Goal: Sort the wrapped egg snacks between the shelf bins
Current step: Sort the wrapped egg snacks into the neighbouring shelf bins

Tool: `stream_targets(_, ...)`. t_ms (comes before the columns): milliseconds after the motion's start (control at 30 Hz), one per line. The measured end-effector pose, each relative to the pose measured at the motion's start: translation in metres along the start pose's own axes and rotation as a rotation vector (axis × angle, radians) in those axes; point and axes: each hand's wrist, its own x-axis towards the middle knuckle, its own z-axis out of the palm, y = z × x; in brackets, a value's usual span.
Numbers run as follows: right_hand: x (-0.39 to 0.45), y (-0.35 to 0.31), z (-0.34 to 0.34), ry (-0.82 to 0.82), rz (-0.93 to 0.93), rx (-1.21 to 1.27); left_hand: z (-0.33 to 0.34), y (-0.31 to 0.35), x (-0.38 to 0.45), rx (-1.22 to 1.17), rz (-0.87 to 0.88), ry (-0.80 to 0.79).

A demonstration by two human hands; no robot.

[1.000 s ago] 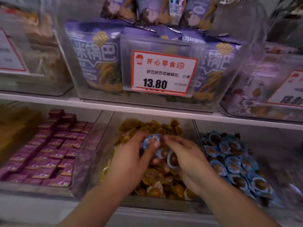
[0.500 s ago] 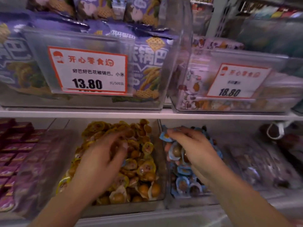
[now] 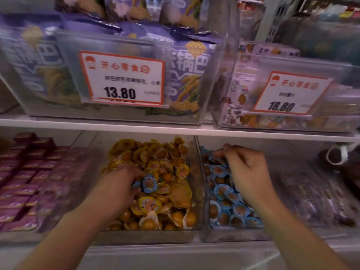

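Yellow-wrapped eggs fill the middle bin; blue-wrapped ones fill the bin to its right, where my right hand hovers with fingers curled, whether on a packet I cannot tell; my left hand lies spread on the yellow heap, fingertips touching a stray blue egg packet just to its right, so the left is nearer.

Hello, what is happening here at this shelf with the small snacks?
A person is sorting wrapped egg snacks between two clear plastic bins. The left hand reaches into the bin of yellow-wrapped egg snacks, its fingers at a stray blue-wrapped egg snack lying among them. The right hand is over the neighbouring bin of blue-wrapped egg snacks, fingers curled; whether its grip holds anything is unclear.
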Motion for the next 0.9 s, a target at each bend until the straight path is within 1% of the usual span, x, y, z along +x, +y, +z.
stream_targets(67,-0.007,-0.013,0.022,-0.147,-0.202,-0.112,0.000,-0.004,-0.001,-0.044,-0.006,0.015)
stream_targets(133,-0.011,-0.023,0.048,-0.334,-0.380,-0.300,0.000,-0.008,-0.002,-0.062,0.003,0.036)
stream_targets(167,-0.013,-0.027,0.063,-0.439,-0.432,-0.406,0.000,-0.010,-0.002,-0.073,0.007,0.050)
stream_targets(233,-0.016,-0.030,0.094,-0.618,-0.453,-0.594,-0.001,-0.014,-0.004,-0.080,0.010,0.066)
stream_targets(300,-0.016,-0.025,0.120,-0.729,-0.384,-0.712,-0.001,-0.019,-0.006,-0.066,0.015,0.074)
stream_targets(367,-0.013,-0.016,0.138,-0.806,-0.264,-0.807,0.000,-0.022,-0.008,-0.047,0.036,0.081)
stream_targets(433,-0.009,-0.005,0.151,-0.845,-0.154,-0.863,0.002,-0.022,-0.012,0.004,0.064,0.073)
stream_targets(500,-0.007,0.007,0.160,-0.863,-0.084,-0.878,0.002,-0.022,-0.014,0.014,0.074,0.072)
stream_targets(667,0.003,0.013,0.168,-0.863,0.019,-0.862,-0.006,-0.023,-0.011,-0.136,0.039,0.063)
stream_targets(800,0.023,0.001,0.168,-0.886,0.189,-0.852,-0.008,-0.019,-0.014,-0.218,-0.060,0.157)
stream_targets(833,0.027,-0.001,0.169,-0.894,0.220,-0.815,-0.008,-0.018,-0.016,-0.216,-0.075,0.184)
stream_targets(900,0.031,-0.002,0.170,-0.844,0.308,-0.633,-0.009,-0.016,-0.021,-0.226,-0.088,0.226)
